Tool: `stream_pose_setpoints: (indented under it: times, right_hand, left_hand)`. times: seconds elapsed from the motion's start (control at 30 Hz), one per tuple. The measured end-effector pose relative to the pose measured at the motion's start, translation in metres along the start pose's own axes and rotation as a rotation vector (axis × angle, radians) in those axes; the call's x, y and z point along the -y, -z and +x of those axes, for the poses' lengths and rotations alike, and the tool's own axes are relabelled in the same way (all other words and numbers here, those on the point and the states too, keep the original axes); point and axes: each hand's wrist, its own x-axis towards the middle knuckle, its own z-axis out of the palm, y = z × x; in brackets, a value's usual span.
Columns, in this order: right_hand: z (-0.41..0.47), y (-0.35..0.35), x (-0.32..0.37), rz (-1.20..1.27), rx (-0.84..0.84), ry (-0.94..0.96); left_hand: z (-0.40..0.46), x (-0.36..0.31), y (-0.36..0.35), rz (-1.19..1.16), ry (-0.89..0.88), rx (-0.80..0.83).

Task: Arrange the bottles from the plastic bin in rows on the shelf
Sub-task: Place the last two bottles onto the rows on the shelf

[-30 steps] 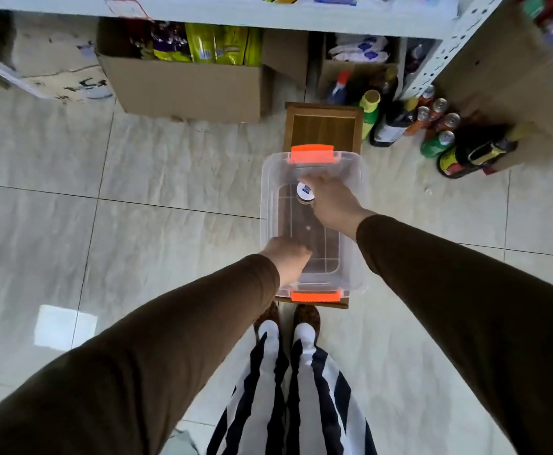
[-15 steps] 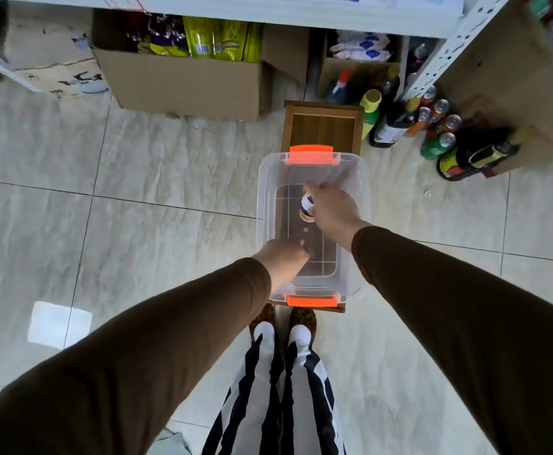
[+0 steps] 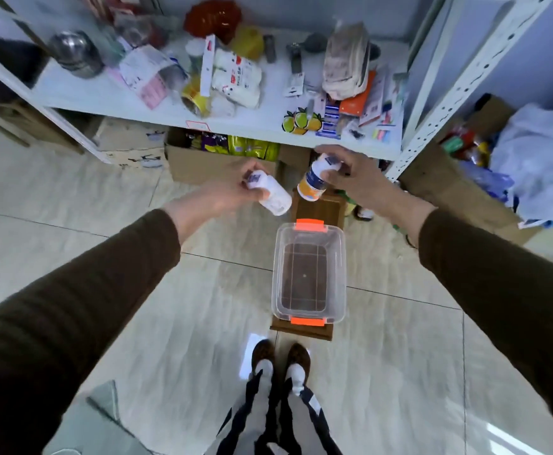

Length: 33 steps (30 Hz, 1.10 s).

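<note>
Left hand [image 3: 227, 192] grips a white plastic bottle [image 3: 273, 195], right hand [image 3: 362, 180] an orange-banded white bottle [image 3: 316, 178], above clear plastic bin [image 3: 341, 257].

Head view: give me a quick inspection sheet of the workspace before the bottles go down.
Surface: white shelf, crowded with goods; bare strip along its front edge.
Job's things: left bottle and right bottle, both white, both in the air; plastic bin looks empty, on a wooden stand.
Clutter: packets, steel pot, red bag on the shelf.
Hands: left hand grips one bottle, right hand the other.
Cables: nothing seen.
Surroundings: tiled floor, cardboard box under the shelf.
</note>
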Motion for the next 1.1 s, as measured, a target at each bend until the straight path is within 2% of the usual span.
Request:
stream_pose_setpoints:
  times: [0.27,0.53,0.87,1.1]
  right_hand:
    - [-0.020,0.061,0.166,0.169,0.006,0.174]
    - [-0.037,0.075,0.259,0.209,-0.003,0.317]
    - [-0.026,0.056,0.313,0.140,0.017,0.387]
    - [0.023,0.006,0.344,0.092,-0.027,0.360]
  left_hand:
    - [-0.064,-0.103,0.125,-0.208,-0.147,-0.169]
    - [-0.112,-0.169,0.187,-0.243,-0.162,-0.281]
    - [-0.133,-0.156,0.238,-0.142,-0.189,-0.336]
    - [-0.113,-0.103,0.295,-0.268,-0.211,-0.276]
